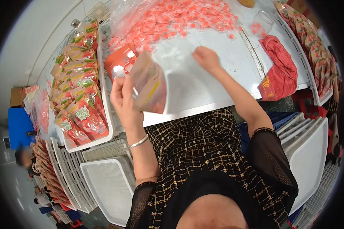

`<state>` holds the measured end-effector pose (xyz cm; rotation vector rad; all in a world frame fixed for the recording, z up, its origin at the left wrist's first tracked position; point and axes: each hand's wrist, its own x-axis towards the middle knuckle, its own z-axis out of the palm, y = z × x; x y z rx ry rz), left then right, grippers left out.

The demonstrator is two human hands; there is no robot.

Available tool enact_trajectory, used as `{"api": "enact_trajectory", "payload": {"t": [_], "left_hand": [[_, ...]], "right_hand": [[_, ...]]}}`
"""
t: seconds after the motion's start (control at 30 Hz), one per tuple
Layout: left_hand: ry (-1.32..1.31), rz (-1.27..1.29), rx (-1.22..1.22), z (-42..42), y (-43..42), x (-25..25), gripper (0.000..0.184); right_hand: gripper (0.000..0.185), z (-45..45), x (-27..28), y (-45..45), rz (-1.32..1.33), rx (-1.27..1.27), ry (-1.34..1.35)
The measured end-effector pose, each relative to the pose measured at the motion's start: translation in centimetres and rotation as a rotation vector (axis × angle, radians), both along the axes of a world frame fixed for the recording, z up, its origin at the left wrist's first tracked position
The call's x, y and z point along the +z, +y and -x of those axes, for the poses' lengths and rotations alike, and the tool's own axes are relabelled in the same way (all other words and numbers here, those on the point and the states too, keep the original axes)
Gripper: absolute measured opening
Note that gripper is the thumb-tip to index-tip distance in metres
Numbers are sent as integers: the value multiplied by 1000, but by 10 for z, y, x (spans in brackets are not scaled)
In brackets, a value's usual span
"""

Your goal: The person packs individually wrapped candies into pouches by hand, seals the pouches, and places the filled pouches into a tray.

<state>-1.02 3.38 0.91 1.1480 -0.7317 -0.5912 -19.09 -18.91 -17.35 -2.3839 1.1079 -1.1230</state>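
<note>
My left hand [123,100] holds an upright printed pouch [151,86] by its left edge, over the near left part of the white table [202,86]. Just behind that hand, an orange-red packet [120,60] lies near the tray's edge. My right hand [206,58] is over the middle of the table, slightly blurred, with its fingers curled; whether something small is in them is hidden. A large pile of small wrapped red pieces [179,17] spreads beyond both hands.
A white tray [107,126] of filled pouches stands at left, another tray [318,97] at right. A red cloth [281,72] and a clear jar [262,23] lie right of the pile. Empty trays [107,187] stand below. Another person [25,156] is far left.
</note>
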Motion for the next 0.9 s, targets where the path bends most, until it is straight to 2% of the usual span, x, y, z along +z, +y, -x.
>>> {"api": "enact_trajectory", "payload": {"t": [0.07, 0.1, 0.13, 0.2, 0.23, 0.3, 0.33, 0.4, 0.43, 0.5, 0.53, 0.6, 0.63, 0.67, 0.7, 0.73, 0.8, 0.9], "left_hand": [[-194, -46, -13, 8, -14, 9, 23], [-195, -37, -1, 14, -24, 10, 23], [-305, -76, -37, 20, -35, 10, 23], [-461, -96, -61, 30, -62, 0, 22], [-505, -74, -48, 33, -76, -10, 23], [-497, -100, -16, 45, -90, -4, 23], [-487, -135, 17, 49, -96, -2, 23], [-409, -83, 60, 43, -118, -21, 23], [-328, -32, 98, 38, -123, -30, 23], [-350, -65, 135, 31, -121, -36, 23], [-343, -76, 145, 28, -121, -38, 24], [-331, -82, 160, 28, -119, -30, 25], [-138, -108, 70, 32, -113, -14, 25], [55, -132, -20, 34, -109, -5, 25], [58, -132, -12, 31, -108, -8, 25], [52, -137, -88, 26, -108, -14, 23], [-1, -99, -206, 22, -107, -22, 19], [58, 23, -201, 8, -99, -15, 22]], "right_hand": [[17, 3, 51, -6, -840, 28, -712], [19, 2, 92, 1, -931, 89, -944], [21, -1, 133, 13, -1020, 151, -1176], [22, -7, 193, 31, -910, 516, -1331], [22, -18, 209, 36, -905, 522, -1329], [21, -37, 229, 45, -616, 435, -1121], [21, -39, 220, 41, -615, 439, -1119], [23, -48, 185, 27, 523, 239, 118], [23, -46, 176, 26, 530, 251, 116], [28, -35, 165, 32, 374, 396, 112], [28, -31, 165, 36, 381, 403, 111], [34, -24, 168, 48, 280, 383, -44], [34, -23, 169, 53, 286, 391, -41], [33, -22, 170, 57, 331, 402, 96], [33, -21, 171, 60, 372, 410, 229], [33, -22, 174, 56, 373, 414, 227], [22, -23, 190, 39, -112, 605, 536], [13, -16, 199, 35, -187, 718, 454]]}}
